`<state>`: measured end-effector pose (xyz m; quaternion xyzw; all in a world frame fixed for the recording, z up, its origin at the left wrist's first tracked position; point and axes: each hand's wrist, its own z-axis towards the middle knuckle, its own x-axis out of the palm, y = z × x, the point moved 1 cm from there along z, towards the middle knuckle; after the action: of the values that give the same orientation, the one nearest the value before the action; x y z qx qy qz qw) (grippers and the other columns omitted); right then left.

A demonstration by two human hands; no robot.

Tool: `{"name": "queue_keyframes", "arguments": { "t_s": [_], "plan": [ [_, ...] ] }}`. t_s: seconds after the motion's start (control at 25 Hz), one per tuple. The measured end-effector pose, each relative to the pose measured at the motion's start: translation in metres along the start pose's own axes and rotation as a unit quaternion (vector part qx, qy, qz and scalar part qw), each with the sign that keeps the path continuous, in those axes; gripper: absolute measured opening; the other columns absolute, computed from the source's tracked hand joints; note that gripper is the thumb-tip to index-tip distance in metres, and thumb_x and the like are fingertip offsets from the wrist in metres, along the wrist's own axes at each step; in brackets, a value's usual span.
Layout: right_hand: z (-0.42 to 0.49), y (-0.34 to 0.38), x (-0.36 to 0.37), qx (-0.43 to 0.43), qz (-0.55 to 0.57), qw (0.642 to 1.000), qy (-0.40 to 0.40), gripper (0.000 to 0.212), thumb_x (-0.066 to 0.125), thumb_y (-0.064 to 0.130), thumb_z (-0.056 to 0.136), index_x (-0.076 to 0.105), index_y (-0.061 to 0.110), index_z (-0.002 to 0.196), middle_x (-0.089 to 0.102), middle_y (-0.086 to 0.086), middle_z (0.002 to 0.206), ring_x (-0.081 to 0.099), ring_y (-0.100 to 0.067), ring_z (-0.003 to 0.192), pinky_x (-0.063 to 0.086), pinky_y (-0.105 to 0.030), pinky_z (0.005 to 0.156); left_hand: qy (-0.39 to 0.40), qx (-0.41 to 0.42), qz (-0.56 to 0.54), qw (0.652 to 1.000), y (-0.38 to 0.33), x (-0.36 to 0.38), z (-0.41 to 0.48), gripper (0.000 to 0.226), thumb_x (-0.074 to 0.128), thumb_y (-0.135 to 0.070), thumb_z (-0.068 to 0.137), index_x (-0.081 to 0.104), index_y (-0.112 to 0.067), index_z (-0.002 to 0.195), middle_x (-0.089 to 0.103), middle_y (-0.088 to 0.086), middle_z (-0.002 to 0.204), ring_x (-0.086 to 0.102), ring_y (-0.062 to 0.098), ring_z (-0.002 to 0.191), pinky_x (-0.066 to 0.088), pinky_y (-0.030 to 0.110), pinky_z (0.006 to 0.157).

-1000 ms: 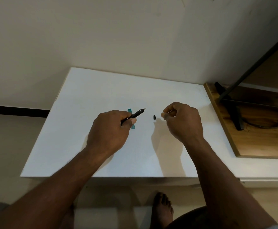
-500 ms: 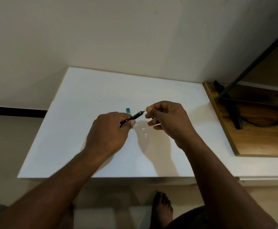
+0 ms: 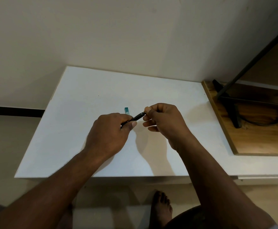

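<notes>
Both hands up over the middle of the white table (image 3: 78, 129), close together and joined by one thing: a black pen (image 3: 138, 116).

Left hand (image 3: 108, 134): fingers curled round the lower barrel, thumb laid along it. The pen angles up and to the right out of the fist.

Right hand (image 3: 165, 123): thumb and forefinger pinch the pen's far end, and the other fingers are loosely curled beneath. The tip is buried between the fingertips; possibly a small loose piece is held there, but the view is too poor to tell.

The pen is lifted clear of the tabletop, and its shadow and those of the hands fall on the surface below and toward the near edge.

A teal case (image 3: 126, 110) lies flat on the table just beyond the left hand's knuckles, partly hidden by them and near the pen, though I cannot tell if they touch.

Edges:
- The back edge of the table runs tight against the wall (image 3: 118, 38).
- The left edge slants out to open floor, with a dark skirting stripe (image 3: 11, 111) behind it.
- The near edge is square to the person, with a bare foot (image 3: 161, 207) on the floor just under it.
- The right side butts a wooden board (image 3: 253, 139) carrying a black stand leg (image 3: 234, 113) and a cable (image 3: 260, 123).

Room: broad bare white surface to the left of the left hand and behind both hands. There is a narrower strip between the right hand and the wooden board.
</notes>
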<state>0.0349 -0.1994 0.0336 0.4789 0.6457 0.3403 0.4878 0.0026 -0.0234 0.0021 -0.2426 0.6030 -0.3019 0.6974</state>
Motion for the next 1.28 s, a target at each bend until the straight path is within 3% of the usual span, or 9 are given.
{"name": "queue_keyframes", "arguments": {
  "t_s": [0.32, 0.4, 0.52, 0.76, 0.96, 1.16, 1.28],
  "plan": [
    [0.003, -0.001, 0.001, -0.034, -0.053, 0.996, -0.060, 0.018, 0.060, 0.017, 0.105, 0.071, 0.010, 0.092, 0.074, -0.001, 0.082, 0.074, -0.010, 0.064, 0.060, -0.028, 0.066, 0.028, 0.002, -0.009, 1.000, -0.005, 0.001, -0.001, 0.038, 0.052, -0.047, 0.100, 0.076, -0.023, 0.118, 0.078, -0.003, 0.088, 0.069, 0.014, 0.078, 0.053, 0.028, 0.076],
    [0.005, 0.000, -0.006, -0.028, -0.018, 0.995, -0.099, 0.018, 0.056, 0.011, 0.104, 0.071, 0.009, 0.093, 0.072, 0.000, 0.086, 0.072, -0.009, 0.059, 0.059, -0.026, 0.061, 0.032, -0.002, -0.002, 0.999, -0.004, 0.000, -0.002, 0.035, 0.053, -0.045, 0.100, 0.076, -0.023, 0.115, 0.078, -0.003, 0.084, 0.070, 0.016, 0.077, 0.056, 0.033, 0.077],
    [0.009, 0.006, -0.028, -0.026, 0.034, 0.988, -0.146, 0.019, 0.060, 0.018, 0.105, 0.072, 0.010, 0.094, 0.070, -0.001, 0.080, 0.070, -0.010, 0.058, 0.057, -0.024, 0.058, 0.027, -0.016, -0.014, 0.999, -0.001, -0.001, -0.003, 0.031, 0.055, -0.043, 0.100, 0.077, -0.023, 0.110, 0.076, -0.006, 0.078, 0.070, 0.014, 0.072, 0.059, 0.039, 0.075],
    [0.017, -0.011, -0.030, -0.035, -0.208, 0.973, -0.091, 0.020, 0.061, 0.010, 0.097, 0.074, 0.020, 0.084, 0.079, 0.007, 0.077, 0.075, -0.010, 0.063, 0.056, -0.025, 0.061, 0.015, -0.051, -0.019, 0.998, -0.001, 0.001, -0.003, 0.030, 0.056, -0.049, 0.098, 0.076, -0.027, 0.102, 0.075, -0.012, 0.076, 0.070, 0.009, 0.071, 0.060, 0.037, 0.075],
    [0.023, -0.028, -0.026, -0.038, -0.225, 0.968, -0.105, 0.019, 0.066, 0.012, 0.088, 0.073, 0.025, 0.077, 0.079, 0.006, 0.079, 0.076, -0.018, 0.079, 0.065, -0.043, 0.081, 0.013, -0.084, -0.045, 0.995, 0.003, 0.002, -0.003, 0.027, 0.057, -0.051, 0.097, 0.074, -0.030, 0.101, 0.076, -0.015, 0.073, 0.074, 0.005, 0.071, 0.061, 0.039, 0.079],
    [0.025, -0.031, -0.029, -0.055, -0.221, 0.965, -0.129, 0.009, 0.070, 0.019, 0.088, 0.074, 0.027, 0.084, 0.079, 0.005, 0.085, 0.076, -0.019, 0.081, 0.064, -0.044, 0.081, 0.018, -0.084, -0.044, 0.995, 0.003, 0.003, -0.002, 0.029, 0.057, -0.051, 0.097, 0.073, -0.029, 0.106, 0.076, -0.015, 0.074, 0.074, 0.005, 0.074, 0.061, 0.039, 0.081],
    [0.024, -0.026, -0.032, -0.074, -0.249, 0.955, -0.140, 0.017, 0.065, 0.014, 0.092, 0.072, 0.029, 0.086, 0.078, 0.008, 0.086, 0.076, -0.017, 0.079, 0.064, -0.042, 0.080, 0.024, -0.087, -0.047, 0.995, 0.004, 0.004, -0.003, 0.028, 0.056, -0.051, 0.097, 0.072, -0.029, 0.104, 0.077, -0.014, 0.074, 0.074, 0.005, 0.073, 0.062, 0.038, 0.079]
  ]
}}
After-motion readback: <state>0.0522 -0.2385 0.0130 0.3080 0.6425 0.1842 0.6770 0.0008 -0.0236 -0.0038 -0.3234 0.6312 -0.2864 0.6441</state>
